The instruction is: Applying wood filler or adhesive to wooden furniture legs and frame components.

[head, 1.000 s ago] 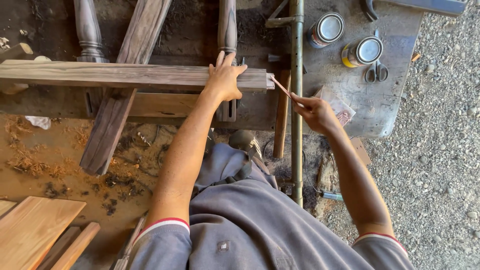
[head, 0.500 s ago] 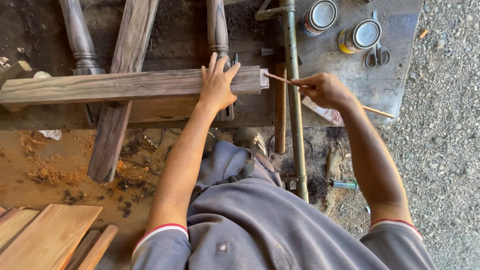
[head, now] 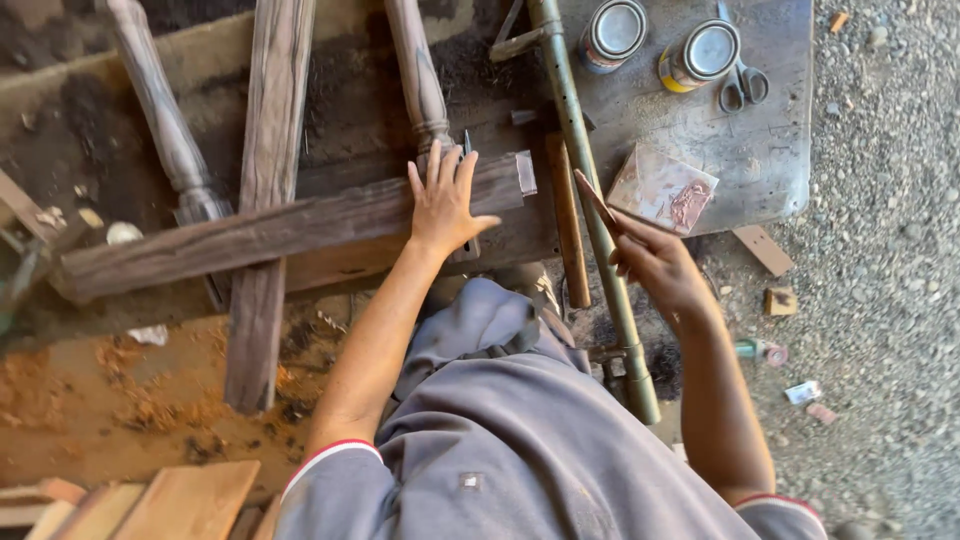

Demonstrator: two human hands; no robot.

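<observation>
Beam: a weathered grey-brown wooden beam [head: 290, 232] is laid across an upright plank [head: 268, 200].
Left hand [head: 447, 205]: pressed flat on the beam's right end, fingers spread.
Right hand [head: 655, 262]: a thin reddish wooden stick [head: 594, 198] is pinched beside a green metal pipe [head: 590, 200].

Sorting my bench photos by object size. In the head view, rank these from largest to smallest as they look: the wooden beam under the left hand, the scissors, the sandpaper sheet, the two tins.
1. Wooden beam, far the largest.
2. Sandpaper sheet.
3. The two tins and the scissors look much alike; no clear ranking between them.
</observation>
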